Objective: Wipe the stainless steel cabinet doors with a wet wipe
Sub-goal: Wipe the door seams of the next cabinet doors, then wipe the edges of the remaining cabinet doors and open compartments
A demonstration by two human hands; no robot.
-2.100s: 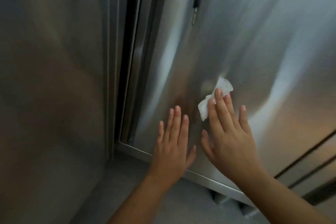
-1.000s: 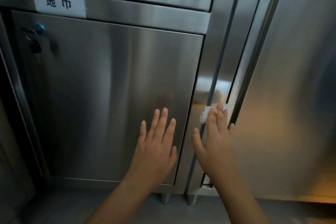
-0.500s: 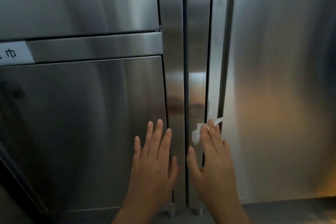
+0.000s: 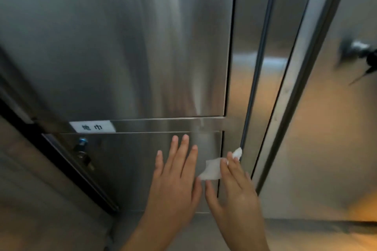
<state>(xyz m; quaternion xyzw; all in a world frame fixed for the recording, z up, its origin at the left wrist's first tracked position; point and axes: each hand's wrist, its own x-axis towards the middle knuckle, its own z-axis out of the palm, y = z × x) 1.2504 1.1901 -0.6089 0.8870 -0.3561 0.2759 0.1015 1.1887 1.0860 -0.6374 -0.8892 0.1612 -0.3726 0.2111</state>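
Stainless steel cabinet doors fill nearly everything in front of me, brushed metal with a dull vertical sheen and soft smeared reflections, warm orange light showing low on the right. I count three door panels: a tall upper door (image 4: 122, 47), a shorter lower door (image 4: 126, 171) beneath it, and a wide right door (image 4: 326, 138) set at an angle past a dark vertical seam (image 4: 258, 71). A flat horizontal rail (image 4: 163, 125) parts the two left doors and carries one white rectangular label (image 4: 92, 127) printed with two dark characters. On the lower door there is one lock (image 4: 82, 144) with a blue-capped key hanging in it; on the right door one dark fitting (image 4: 361, 53) is too blurred to make out. Grey floor (image 4: 306, 234) runs along the foot of the cabinets. One wet wipe (image 4: 211, 171), a thin, white, crumpled sheet, lies against the steel at the right edge of the lower door and over the upright post (image 4: 234, 67), its top corner reaching the seam. My right hand (image 4: 236, 193) presses it there with straight fingers (image 4: 226, 171), not curled round it. My left hand (image 4: 175, 185) lies flat on the lower door just beside it, fingers spread and relaxed, holding nothing.
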